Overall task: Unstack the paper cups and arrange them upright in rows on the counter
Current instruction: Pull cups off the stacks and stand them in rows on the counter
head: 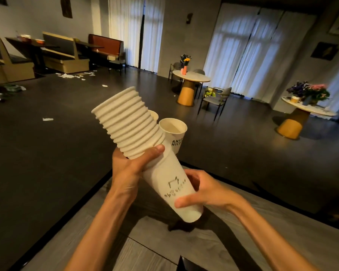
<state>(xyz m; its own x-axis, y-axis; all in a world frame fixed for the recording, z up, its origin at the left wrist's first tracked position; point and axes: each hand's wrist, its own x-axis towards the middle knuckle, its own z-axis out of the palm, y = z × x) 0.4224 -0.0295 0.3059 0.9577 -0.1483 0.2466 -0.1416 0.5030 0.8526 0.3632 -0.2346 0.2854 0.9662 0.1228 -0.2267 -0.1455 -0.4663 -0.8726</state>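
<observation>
I saw both hands up over the counter point(243, 222), holding the stack point(129, 122) tilted, rims toward the upper left. The left hand point(131, 169) gripped it just below the ribbed rims, thumb point(155, 150) pressed across the lowest rims. The right hand point(202, 190) was wrapped round the outermost cup point(172, 184), thumb near its base, fingers behind. That cup's base hung just above the counter. 2 cups stood upright behind the stack: cup 1 point(174, 133), with black lettering, and cup 2 point(154, 114), mostly hidden. I could not tell what they stood on.
</observation>
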